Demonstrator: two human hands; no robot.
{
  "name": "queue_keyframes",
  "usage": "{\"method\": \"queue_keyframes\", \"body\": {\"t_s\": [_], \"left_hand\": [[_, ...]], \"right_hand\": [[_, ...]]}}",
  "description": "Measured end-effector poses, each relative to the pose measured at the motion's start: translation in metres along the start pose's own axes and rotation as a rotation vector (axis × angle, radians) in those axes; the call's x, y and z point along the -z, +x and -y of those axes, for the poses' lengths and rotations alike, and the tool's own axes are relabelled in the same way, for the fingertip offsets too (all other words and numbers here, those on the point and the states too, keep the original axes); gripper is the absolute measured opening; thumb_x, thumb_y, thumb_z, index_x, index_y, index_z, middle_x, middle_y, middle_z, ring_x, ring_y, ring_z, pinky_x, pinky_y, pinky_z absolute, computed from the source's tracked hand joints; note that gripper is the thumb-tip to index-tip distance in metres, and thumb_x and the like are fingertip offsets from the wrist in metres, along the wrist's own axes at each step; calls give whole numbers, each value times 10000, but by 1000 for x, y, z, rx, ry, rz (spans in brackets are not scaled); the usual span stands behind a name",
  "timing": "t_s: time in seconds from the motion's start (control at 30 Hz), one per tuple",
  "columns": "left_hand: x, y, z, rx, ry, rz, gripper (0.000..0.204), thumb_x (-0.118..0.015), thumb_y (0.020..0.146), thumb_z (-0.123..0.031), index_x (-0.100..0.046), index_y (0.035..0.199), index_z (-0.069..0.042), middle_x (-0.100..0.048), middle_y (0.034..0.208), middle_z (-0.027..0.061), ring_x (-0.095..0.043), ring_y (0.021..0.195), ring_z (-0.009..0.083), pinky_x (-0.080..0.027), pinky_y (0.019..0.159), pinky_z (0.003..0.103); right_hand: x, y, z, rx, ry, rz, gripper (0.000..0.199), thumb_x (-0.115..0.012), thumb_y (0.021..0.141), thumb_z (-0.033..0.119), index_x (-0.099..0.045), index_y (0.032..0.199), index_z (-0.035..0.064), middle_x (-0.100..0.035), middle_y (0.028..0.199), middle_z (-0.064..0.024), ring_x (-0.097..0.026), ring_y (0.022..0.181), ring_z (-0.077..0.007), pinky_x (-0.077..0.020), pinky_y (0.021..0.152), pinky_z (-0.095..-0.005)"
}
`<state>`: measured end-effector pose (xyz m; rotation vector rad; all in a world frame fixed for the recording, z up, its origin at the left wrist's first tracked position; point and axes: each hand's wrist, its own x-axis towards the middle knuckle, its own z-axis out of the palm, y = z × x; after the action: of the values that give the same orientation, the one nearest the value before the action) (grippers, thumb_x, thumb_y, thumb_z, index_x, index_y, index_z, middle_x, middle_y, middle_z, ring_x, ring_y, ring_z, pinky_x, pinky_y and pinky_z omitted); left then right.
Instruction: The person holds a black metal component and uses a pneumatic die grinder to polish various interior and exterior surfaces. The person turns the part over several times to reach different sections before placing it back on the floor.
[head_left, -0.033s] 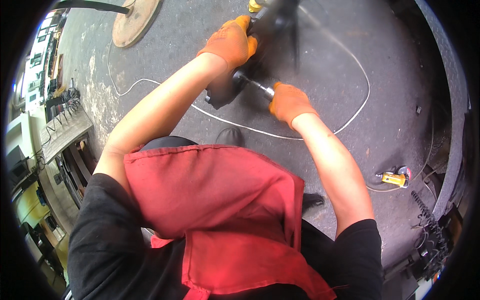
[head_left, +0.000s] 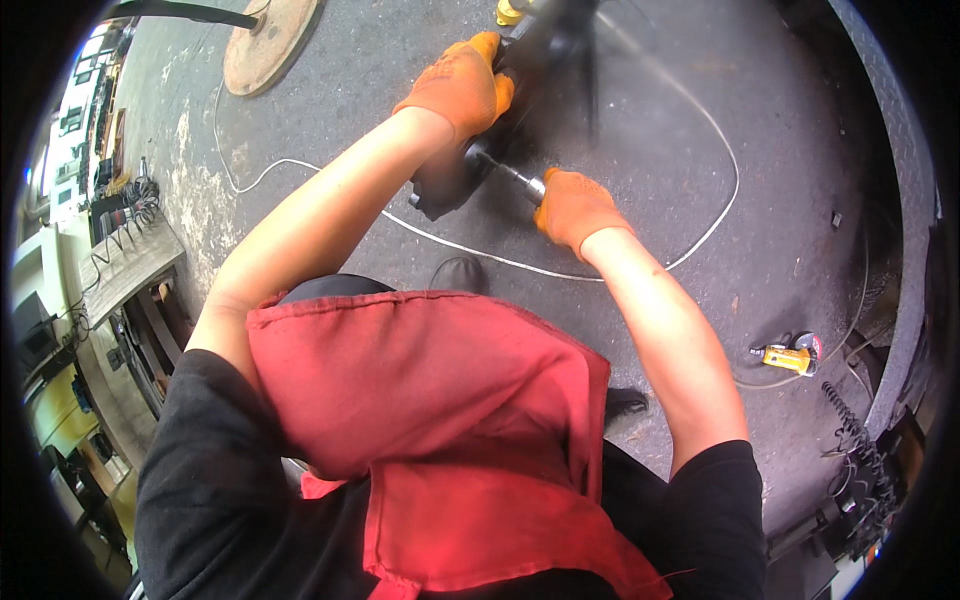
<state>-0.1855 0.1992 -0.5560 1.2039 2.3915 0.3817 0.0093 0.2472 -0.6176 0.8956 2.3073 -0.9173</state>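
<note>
My left hand (head_left: 462, 85), in an orange work glove, grips the upper edge of a dark, bulky part (head_left: 450, 185). Smudged blur covers much of that part, so its kind is unclear. In my right hand (head_left: 580, 210), also gloved in orange, is a tool with a silver collar and thin metal shaft (head_left: 518, 178). The shaft points up and left, its tip at or close to a dark round spot on the part. The glove hides the tool's handle.
A pale cord (head_left: 470, 240) loops over the grey floor (head_left: 700, 320) around the work. A yellow power tool with a disc (head_left: 790, 358) lies at right, by a coiled black hose (head_left: 855, 430). A round stand base (head_left: 265, 50) is at upper left. A bench (head_left: 135, 260) stands left.
My right hand and the tool have shifted very slightly left. My left hand and the dark part stay in place.
</note>
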Motion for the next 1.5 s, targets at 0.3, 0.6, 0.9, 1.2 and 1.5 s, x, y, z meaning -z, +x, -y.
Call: {"method": "queue_keyframes", "body": {"t_s": [0.3,0.6,0.9,1.2,1.5], "left_hand": [[2,-6,-5,25,60,-44,469,-628,945,-293,-579,1350,-62,-645,1312,239,-599,1245,424,-478,1053,489],[28,-23,-41,154,-48,2,398,-620,930,-222,-583,1279,-32,-648,1239,298,-614,1190,463,-489,1013,515],[22,-18,-36,128,-26,15,384,-622,931,-227,-589,1254,-22,-651,1206,319,-614,1179,475,-492,997,523],[19,-19,-32,78,-45,-43,375,-627,928,-206,-589,1243,-5,-643,1215,327,-605,1185,482,-487,1003,514],[18,-15,-29,86,-23,-23,367,-631,927,-207,-590,1226,1,-647,1212,319,-601,1190,478,-487,1005,506]], "right_hand": [[1,6,2,9,5,9,306,-679,887,186,-705,1157,44,-713,1189,-229,-671,1155,-402,-537,982,-458],[2,2,4,2,4,54,315,-676,885,173,-698,1172,43,-713,1175,-240,-671,1148,-406,-538,973,-463],[2,6,-1,14,41,18,299,-645,891,153,-704,1160,36,-716,1168,-236,-672,1143,-408,-533,982,-464],[-2,6,2,29,22,36,298,-651,898,150,-698,1171,39,-716,1174,-229,-677,1135,-405,-540,970,-463],[5,-1,-2,-9,24,58,324,-667,893,169,-686,1190,40,-716,1177,-227,-675,1129,-412,-542,964,-462]]}}
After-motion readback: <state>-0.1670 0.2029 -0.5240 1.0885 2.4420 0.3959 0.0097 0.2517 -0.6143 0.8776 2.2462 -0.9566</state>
